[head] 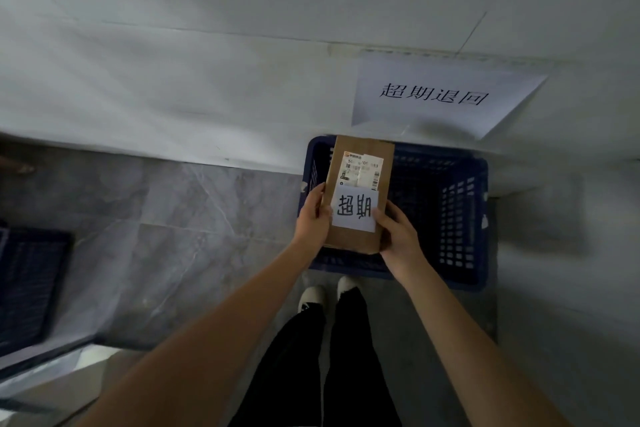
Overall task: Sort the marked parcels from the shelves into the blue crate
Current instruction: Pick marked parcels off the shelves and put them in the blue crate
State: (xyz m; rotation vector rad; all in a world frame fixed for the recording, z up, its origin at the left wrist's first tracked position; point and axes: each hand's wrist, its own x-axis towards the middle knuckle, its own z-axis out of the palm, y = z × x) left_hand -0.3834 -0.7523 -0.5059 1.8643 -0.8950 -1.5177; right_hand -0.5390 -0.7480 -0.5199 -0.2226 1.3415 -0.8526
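A flat brown cardboard parcel (360,156) carries a shipping label and a white note with handwritten characters. I hold it above the left part of the blue crate (460,218), which stands on the floor against the wall. My left hand (311,218) grips the parcel's left edge. My right hand (398,236) grips its lower right corner. The crate has perforated walls, and its visible inside looks dark with nothing showing in it.
A white paper sign (443,97) with printed characters hangs on the wall above the crate. A second dark blue crate (31,281) sits at the left edge. My legs and shoes (329,295) stand on grey tiles just in front of the crate.
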